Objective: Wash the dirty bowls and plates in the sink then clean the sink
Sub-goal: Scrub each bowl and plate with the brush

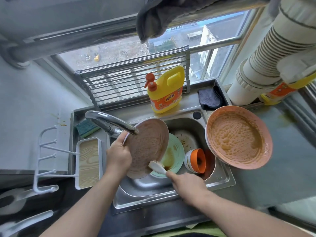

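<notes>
My left hand [118, 154] grips the left rim of a pink plate [147, 146] smeared brown, tilted over the steel sink [220, 178] under the faucet [111, 123]. My right hand [187, 184] holds a white dish brush [157, 167] whose head touches the plate's lower edge. In the sink lie a light green plate [176, 151], a white dirty plate [187, 139] and white and orange bowls [196, 160]. A stack of pink plates [239, 137] coated in orange sauce leans on the sink's right edge.
A yellow detergent bottle [165, 90] stands behind the sink beside a dark cloth [209, 98]. A green sponge [87, 129] and a white wood-grain tray [89, 163] sit left of the sink. A steel rack [133, 82] leans against the window.
</notes>
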`<state>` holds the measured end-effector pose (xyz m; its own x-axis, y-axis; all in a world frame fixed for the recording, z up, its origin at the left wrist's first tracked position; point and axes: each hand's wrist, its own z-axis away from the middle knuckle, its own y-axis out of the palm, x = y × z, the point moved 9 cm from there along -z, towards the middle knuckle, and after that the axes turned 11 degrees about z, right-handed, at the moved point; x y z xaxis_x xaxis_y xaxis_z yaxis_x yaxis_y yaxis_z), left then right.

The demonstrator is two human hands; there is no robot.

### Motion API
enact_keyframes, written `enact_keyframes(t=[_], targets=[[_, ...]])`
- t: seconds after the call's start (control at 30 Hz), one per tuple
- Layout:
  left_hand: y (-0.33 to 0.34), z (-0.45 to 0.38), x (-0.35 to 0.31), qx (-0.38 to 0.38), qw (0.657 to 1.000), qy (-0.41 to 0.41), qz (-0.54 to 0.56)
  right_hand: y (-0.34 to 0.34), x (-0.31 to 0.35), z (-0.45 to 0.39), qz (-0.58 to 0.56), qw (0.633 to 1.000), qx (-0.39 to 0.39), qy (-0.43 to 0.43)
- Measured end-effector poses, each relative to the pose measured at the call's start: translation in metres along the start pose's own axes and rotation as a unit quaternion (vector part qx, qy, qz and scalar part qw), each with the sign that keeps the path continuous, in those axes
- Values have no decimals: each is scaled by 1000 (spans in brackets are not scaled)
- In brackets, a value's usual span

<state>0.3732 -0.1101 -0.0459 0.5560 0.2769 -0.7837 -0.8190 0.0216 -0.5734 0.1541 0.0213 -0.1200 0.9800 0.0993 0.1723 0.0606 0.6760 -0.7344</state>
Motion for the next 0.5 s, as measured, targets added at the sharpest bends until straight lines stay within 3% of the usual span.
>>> enact_keyframes(t=[0.1,0.2,0.33,0.43,0.5], targets=[[6,5,7,17,1000,8,-1,-9,-35,-14,-19,997,-13,67],[15,10,4,31,999,20,-25,-55,-64,-28,-50,989,-85,112],[27,10,18,6,998,-39,40,-90,-26,-24,-201,961,-179,72],[43,17,23,-8,990,-92,110,-71,25,-12,-268,949,-163,9],[50,22,43,-50,963,-174,198,-48,47,2,-274,953,-129,-18]])
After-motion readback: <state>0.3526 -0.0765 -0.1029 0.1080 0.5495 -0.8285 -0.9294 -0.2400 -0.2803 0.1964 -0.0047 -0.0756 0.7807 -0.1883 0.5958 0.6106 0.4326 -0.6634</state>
